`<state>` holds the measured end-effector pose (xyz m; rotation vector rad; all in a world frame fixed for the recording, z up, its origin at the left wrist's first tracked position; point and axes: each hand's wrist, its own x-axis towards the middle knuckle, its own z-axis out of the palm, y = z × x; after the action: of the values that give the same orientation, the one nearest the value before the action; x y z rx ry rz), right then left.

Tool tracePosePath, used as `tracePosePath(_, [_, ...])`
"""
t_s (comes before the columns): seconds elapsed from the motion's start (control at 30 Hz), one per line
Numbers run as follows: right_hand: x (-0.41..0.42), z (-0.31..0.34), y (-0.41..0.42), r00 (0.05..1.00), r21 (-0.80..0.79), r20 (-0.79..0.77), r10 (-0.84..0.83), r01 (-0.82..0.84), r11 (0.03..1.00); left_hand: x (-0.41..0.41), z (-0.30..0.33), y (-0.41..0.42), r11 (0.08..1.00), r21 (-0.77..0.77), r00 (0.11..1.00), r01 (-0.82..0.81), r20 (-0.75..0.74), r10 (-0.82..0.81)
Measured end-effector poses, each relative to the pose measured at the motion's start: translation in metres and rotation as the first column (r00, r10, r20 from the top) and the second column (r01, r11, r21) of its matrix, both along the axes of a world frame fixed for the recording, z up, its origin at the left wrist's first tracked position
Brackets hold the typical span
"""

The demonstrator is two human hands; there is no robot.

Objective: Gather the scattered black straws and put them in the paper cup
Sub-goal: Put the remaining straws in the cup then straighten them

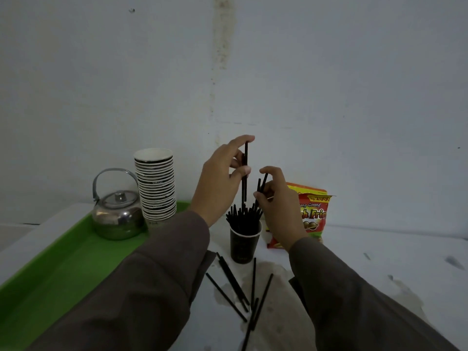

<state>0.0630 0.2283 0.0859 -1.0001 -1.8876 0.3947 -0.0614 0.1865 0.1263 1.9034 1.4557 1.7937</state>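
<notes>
Above the paper cup (244, 245), our left hand (222, 178) pinches one upright black straw (245, 173); our right hand (276, 201) pinches two. Loose straws (233, 285) lie before the cup. Light, stiff: grip mid-length.

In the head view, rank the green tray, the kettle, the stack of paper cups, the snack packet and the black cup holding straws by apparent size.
1. Green tray, largest by far, though also nearest the camera.
2. Stack of paper cups and kettle: too alike to rank.
3. Snack packet, partly hidden behind the right hand.
4. Black cup, smallest.
</notes>
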Motion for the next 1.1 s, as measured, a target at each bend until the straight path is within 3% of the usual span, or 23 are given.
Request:
tracePosePath(0.37, [-0.003,-0.028,-0.006,0.998,-0.103,0.06,0.011,-0.005,0.995,-0.004,-0.064,0.003,0.996,-0.089,0.977,-0.012,0.213,0.031])
tracePosePath(0.6, [-0.003,-0.032,-0.008,0.999,-0.148,0.047,0.014,-0.007,0.989,-0.008,-0.075,0.008,0.992,-0.124,0.985,0.0,0.173,0.022])
tracePosePath(0.93, [-0.003,-0.037,-0.002,0.996,-0.097,0.087,-0.025,0.033,0.995,-0.01,-0.076,0.012,0.979,-0.154,0.98,-0.137,-0.164,0.111])
tracePosePath(1.1, [-0.001,-0.04,0.004,0.967,0.023,0.243,-0.079,0.076,0.997,-0.019,-0.083,0.018,0.957,-0.036,0.816,-0.289,-0.532,0.226])
